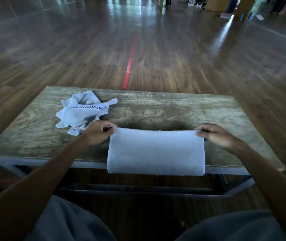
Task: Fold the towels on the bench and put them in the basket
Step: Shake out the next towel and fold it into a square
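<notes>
Two towels on the table (173, 110): one folded towel (156, 151), frame centre, overhangs the near edge, its far corners pinched by the left hand (97, 133) and right hand (217, 135), well apart. One crumpled towel (82, 112) lies just beyond the left hand. One red floor strip (129, 70) runs farther off.

Dim, bluish cast. Light from the far end leaves glare streaks on the floor (139, 23). Soft shadow on the bench (173, 110) beyond the towel (156, 150). Edges curve and blur.

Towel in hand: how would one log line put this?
left hand: pinches white towel | right hand: pinches white towel | white towel: overhangs bench edge | crumpled towel: unfolded
</notes>
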A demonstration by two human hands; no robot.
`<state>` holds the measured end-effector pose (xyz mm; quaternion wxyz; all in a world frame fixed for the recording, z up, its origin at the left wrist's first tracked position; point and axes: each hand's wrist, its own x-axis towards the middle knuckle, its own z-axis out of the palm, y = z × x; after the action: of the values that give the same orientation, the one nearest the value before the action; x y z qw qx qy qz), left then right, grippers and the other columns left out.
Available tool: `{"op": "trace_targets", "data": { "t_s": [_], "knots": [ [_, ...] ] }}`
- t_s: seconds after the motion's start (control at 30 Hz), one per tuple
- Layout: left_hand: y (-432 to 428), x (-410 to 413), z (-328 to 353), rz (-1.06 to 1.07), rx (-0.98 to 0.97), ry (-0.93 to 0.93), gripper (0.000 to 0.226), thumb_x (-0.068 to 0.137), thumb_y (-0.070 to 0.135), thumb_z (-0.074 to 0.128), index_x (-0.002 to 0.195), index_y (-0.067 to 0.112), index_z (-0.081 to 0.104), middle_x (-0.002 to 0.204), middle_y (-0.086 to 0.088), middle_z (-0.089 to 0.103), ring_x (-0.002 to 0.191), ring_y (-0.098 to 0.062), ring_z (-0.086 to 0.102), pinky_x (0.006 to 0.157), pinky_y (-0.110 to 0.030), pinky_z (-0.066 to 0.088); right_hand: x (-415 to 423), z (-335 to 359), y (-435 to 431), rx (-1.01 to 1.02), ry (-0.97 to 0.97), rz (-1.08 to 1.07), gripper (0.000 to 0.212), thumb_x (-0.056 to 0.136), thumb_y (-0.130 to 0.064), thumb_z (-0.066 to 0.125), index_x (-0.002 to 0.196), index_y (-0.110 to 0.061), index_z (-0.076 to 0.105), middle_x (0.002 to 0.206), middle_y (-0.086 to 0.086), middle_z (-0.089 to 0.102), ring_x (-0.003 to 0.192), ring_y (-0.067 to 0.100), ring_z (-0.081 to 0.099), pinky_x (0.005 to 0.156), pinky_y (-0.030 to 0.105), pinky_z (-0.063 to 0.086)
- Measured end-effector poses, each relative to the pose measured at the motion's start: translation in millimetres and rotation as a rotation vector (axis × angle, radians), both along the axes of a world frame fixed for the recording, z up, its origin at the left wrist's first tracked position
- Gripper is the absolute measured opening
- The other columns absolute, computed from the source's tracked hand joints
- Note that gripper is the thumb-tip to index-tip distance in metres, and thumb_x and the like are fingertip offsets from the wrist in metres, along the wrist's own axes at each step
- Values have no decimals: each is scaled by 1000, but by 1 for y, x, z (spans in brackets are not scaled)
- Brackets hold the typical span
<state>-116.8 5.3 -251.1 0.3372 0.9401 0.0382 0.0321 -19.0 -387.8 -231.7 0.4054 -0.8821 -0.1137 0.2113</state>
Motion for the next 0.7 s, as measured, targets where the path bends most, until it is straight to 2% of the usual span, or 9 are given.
{"op": "trace_targets", "data": {
  "t_s": [0.03,0.17,0.23,0.3,0.4,0.47,0.53,0.6,0.7],
  "knots": [
    [-1,8,-4,35,-11,-2,18,90,17,61,105,13,70,94,5,67,88,-8,60,80,-24,44,7,-5,4,4,-10,-27,12,95,-16,54,97,-21,64,103,-3,64,98,12,59,76,24,44],
    [-6,37,-21,133,28,9,22,92,19,55,106,12,69,96,-1,68,92,-16,61,75,-22,37,32,-22,18,32,-44,-112,16,94,-16,55,107,-17,64,105,0,63,104,19,58,90,35,47],
    [-10,47,-28,165,43,-10,22,93,17,52,100,7,69,90,-7,68,88,-20,61,71,-24,36,42,-29,25,22,-73,-159,21,94,-16,55,113,-12,64,101,1,62,101,20,59,85,33,46],
    [-13,53,-32,225,52,-31,23,93,17,50,103,7,68,94,-8,69,88,-18,59,72,-24,38,50,-34,31,5,-91,-183,23,94,-17,54,113,-10,64,91,-1,62,92,21,59,77,31,45],
    [-15,60,-39,277,82,-26,24,92,21,48,106,15,66,103,-9,67,100,-27,60,82,-35,49,59,-43,35,-109,-151,-137,24,95,-17,52,107,-2,64,86,8,63,78,19,56,68,30,43],
    [-20,61,-38,285,230,-21,29,90,23,48,116,17,61,118,-12,59,115,-31,51,94,-44,44,63,-48,37,-240,-238,-139,29,94,-22,51,111,-1,61,104,18,62,96,26,56,80,36,45],
    [-32,59,-34,243,378,-61,40,91,24,47,130,16,51,134,-12,47,127,-31,40,101,-47,34,60,-51,45,-422,-379,-181,37,92,-32,44,119,-10,56,121,18,54,117,33,43,96,40,36],
    [-53,53,-27,143,429,-126,46,94,26,41,140,16,41,146,-7,38,133,-27,33,104,-45,28,43,-48,66,-483,-556,-151,38,93,-29,39,124,-11,53,125,18,49,119,34,38,97,40,31],
    [-85,41,-30,-58,416,-146,55,96,32,25,147,12,28,155,-4,25,143,-19,22,111,-40,19,-1,-45,109,-407,-699,32,48,92,-30,30,133,-10,47,130,14,48,121,32,39,99,42,30]
  ]
}}
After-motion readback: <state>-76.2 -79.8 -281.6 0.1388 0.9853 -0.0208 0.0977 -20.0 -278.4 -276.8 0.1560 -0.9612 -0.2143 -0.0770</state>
